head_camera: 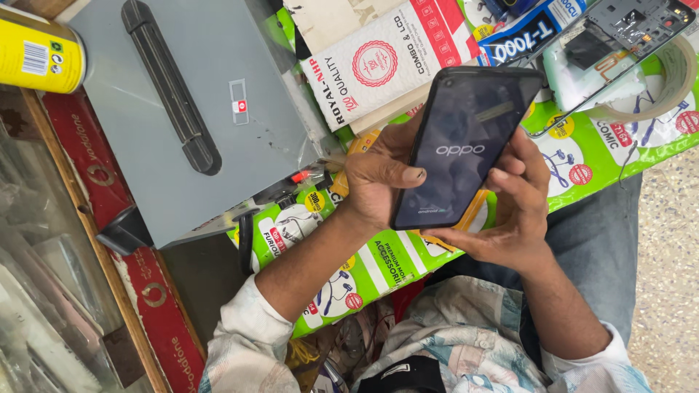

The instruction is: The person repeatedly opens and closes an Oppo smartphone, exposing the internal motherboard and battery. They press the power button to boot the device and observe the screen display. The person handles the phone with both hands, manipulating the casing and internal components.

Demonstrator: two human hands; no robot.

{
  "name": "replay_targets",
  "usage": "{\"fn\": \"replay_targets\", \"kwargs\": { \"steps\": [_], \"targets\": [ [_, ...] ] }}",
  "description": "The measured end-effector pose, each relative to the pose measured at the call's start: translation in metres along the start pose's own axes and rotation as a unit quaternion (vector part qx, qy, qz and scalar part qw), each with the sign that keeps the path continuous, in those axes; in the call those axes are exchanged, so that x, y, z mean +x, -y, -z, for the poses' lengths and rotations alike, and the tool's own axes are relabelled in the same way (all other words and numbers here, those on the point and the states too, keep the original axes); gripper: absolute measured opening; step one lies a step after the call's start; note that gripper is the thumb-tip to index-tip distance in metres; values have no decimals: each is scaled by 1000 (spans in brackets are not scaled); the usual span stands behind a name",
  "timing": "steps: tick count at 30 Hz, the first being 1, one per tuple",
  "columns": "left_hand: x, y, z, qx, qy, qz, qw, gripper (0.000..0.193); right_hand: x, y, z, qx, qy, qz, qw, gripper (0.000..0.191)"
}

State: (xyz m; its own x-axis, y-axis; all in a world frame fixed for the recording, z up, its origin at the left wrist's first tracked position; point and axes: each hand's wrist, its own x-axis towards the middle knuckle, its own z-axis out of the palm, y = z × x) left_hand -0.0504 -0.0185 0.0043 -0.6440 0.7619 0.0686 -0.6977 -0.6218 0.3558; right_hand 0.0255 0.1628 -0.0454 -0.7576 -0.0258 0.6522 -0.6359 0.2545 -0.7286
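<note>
At the centre of the frame, a black smartphone [466, 145] with a lit dark screen is gripped between both hands: the left hand [375, 182] wraps its left edge, thumb on the glass, while the right hand [510, 211] cradles its lower right side. Beneath lies a green printed mat [378, 269]. A grey case [196, 109] fills the upper left, a yellow can [36, 51] beside it, a tape roll [673, 80] upper right.

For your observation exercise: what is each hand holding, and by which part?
Both hold one black smartphone: left hand on its left long edge, right hand on the right edge and lower end.
</note>
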Motion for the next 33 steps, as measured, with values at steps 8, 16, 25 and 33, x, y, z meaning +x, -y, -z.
{"fn": "replay_targets", "kwargs": {
  "steps": [8,16,25,33],
  "targets": [
    [1,10,-3,-52,-14,-45,997,66,3,4,2,63,-1,-38,997,120],
    [6,15,2,-47,-28,-84,995,52,10,3,7,137,21,-80,987,118],
    [8,27,7,-75,-40,-94,992,41,5,4,5,140,1,-119,983,115],
    [7,27,1,-83,-80,-100,988,37,9,5,5,139,7,-99,985,114]
  ]
}}
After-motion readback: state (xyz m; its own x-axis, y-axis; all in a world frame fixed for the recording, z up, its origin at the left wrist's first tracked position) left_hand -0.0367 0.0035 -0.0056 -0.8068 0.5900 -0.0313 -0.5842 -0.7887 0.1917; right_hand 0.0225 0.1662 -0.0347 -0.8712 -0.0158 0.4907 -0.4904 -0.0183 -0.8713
